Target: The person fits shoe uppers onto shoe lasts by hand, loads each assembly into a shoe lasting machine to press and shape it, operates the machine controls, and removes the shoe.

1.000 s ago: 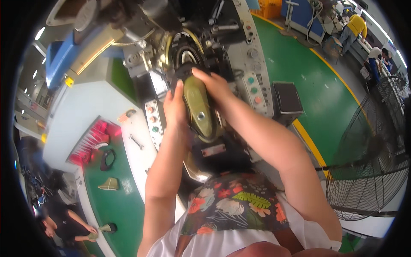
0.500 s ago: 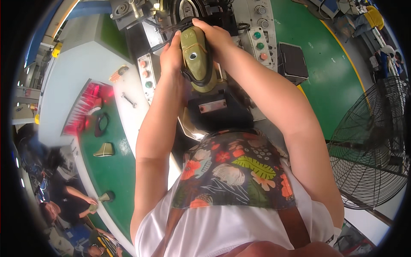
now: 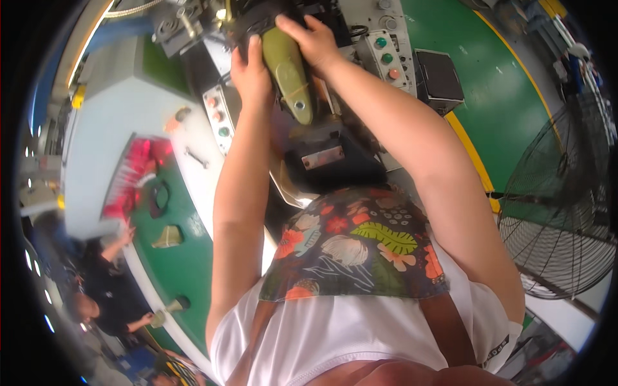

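Note:
An olive-green shoe last (image 3: 286,67) with a dark shoe upper around its far end is between my hands, over the machine. Its end with the round metal-rimmed hole points toward me. My left hand (image 3: 252,77) grips the left side, thumb along the edge. On the other side, my right hand (image 3: 313,45) wraps round it near the far end. Below the last sits the machine's dark front part with a small metal plate (image 3: 323,157). The far end of the last is partly hidden among dark machine parts and blurred.
Button panels flank the machine, one left (image 3: 219,116) and one right (image 3: 387,59). At left, a green conveyor (image 3: 187,270) carries shoe parts past a red-lit strip curtain (image 3: 138,177). A wrench (image 3: 196,157) lies on its white edge. A co-worker (image 3: 106,283) and a fan (image 3: 557,225) flank me.
Both hands have moved the last farther away and tilted it, so the holed end points more toward me and its long green surface shows. The co-worker's arm has reached toward the strip curtain.

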Tool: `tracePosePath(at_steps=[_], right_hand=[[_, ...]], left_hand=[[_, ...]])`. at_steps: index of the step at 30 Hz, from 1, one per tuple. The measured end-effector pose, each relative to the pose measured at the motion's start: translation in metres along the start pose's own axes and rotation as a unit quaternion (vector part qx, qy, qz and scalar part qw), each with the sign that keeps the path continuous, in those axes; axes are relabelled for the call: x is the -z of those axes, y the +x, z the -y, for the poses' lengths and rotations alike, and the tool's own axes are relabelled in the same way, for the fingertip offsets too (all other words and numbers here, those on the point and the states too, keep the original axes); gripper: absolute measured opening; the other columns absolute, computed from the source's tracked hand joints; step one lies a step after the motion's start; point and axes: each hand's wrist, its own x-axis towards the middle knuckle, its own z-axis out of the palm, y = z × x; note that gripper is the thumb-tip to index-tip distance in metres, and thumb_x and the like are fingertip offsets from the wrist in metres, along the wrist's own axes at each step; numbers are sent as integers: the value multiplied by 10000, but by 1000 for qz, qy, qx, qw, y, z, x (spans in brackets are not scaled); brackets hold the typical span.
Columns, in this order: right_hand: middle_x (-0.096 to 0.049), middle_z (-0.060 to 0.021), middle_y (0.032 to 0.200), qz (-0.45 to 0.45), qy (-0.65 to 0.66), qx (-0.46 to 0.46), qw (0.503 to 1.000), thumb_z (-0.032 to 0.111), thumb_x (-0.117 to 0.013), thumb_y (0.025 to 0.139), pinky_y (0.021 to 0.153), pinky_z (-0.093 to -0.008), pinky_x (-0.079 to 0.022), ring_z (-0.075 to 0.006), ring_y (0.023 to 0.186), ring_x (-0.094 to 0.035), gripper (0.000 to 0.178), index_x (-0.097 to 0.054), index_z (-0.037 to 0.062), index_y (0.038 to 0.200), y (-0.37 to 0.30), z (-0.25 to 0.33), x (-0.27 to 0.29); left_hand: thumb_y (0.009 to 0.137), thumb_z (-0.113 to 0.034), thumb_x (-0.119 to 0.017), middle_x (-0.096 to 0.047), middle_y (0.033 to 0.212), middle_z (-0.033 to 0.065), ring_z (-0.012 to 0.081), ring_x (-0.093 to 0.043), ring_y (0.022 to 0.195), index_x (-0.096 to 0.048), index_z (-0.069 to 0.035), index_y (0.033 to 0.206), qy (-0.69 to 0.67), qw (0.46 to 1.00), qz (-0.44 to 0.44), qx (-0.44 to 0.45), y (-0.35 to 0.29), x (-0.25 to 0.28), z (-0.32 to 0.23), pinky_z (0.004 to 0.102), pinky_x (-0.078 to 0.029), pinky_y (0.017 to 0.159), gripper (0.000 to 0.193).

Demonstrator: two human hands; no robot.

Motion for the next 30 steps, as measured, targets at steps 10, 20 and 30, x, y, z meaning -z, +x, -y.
tracePosePath(at_steps=[10,20,30], right_hand=[[-771,-129,1094,-41,-69,38,996,412,-887,837,872,-308,-573,-176,968,-723,555,-749,0,1183,-9,-26,15],[-743,-185,1191,-54,-118,16,991,477,-897,788,952,-332,-557,-231,1080,-713,767,-663,-48,1296,-14,-15,12],[-773,-97,1080,-7,-40,3,999,446,-844,871,875,-308,-556,-161,965,-718,542,-752,4,1170,-32,10,7]], left_hand=[[1093,-359,-589,-712,1141,142,216,-705,965,-575,-1,1309,35,999,38,2,-17,16,29,339,-595,808,419],[1099,-424,-544,-695,1174,157,235,-698,980,-560,-8,1326,58,997,35,33,-22,13,21,357,-590,829,474],[1103,-403,-577,-700,1069,66,127,-643,921,-640,-37,1152,27,999,-26,15,-26,10,17,278,-532,813,375]])
